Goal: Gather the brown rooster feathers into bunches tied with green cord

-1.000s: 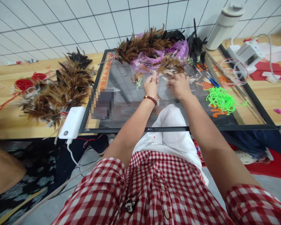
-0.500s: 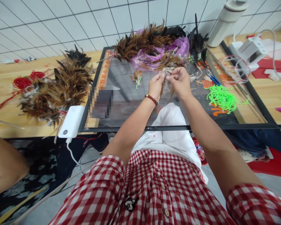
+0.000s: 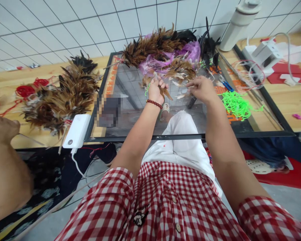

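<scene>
Brown feathers (image 3: 167,94), slender, tapering, gripped in closed left hand (image 3: 156,91) over dark-framed glass panel (image 3: 135,115). Right hand (image 3: 202,88) apart, palm down, fingers bent; grip indeterminable.

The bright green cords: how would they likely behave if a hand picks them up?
Probably floppy, since the green cords lie in loose curls. They may snag, as strands cross in one heap. Thin strands suggest light weight.

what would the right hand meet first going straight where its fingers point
The right hand would probably meet the loose pale feathers just ahead, though its height above the glass is unclear.
</scene>
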{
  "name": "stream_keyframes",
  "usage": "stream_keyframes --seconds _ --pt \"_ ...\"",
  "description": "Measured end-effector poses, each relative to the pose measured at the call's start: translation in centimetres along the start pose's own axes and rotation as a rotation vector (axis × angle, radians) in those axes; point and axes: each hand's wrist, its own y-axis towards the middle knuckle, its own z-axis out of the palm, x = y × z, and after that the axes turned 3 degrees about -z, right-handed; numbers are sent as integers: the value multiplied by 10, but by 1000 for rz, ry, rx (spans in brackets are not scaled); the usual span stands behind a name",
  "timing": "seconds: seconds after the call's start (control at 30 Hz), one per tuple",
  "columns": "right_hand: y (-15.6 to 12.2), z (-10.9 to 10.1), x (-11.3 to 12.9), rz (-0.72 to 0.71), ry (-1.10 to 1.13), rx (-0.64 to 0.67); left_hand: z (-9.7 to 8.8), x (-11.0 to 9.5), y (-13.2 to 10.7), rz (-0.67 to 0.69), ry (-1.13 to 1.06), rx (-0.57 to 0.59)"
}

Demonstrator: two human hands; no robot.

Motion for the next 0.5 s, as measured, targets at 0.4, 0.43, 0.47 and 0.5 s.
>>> stream_keyframes --seconds 0.4,0.43,0.47,0.5 --pt "1 19 43 162 546 -103 5 26 -7 66 279 -20" --pt "1 19 51 208 689 -118 5 29 -7 85 317 -10" --pt "0 20 59 248 802 -126 5 33 -7 106 351 7" --pt "0 20 67 280 884 -131 6 36 -7 130 379 27"
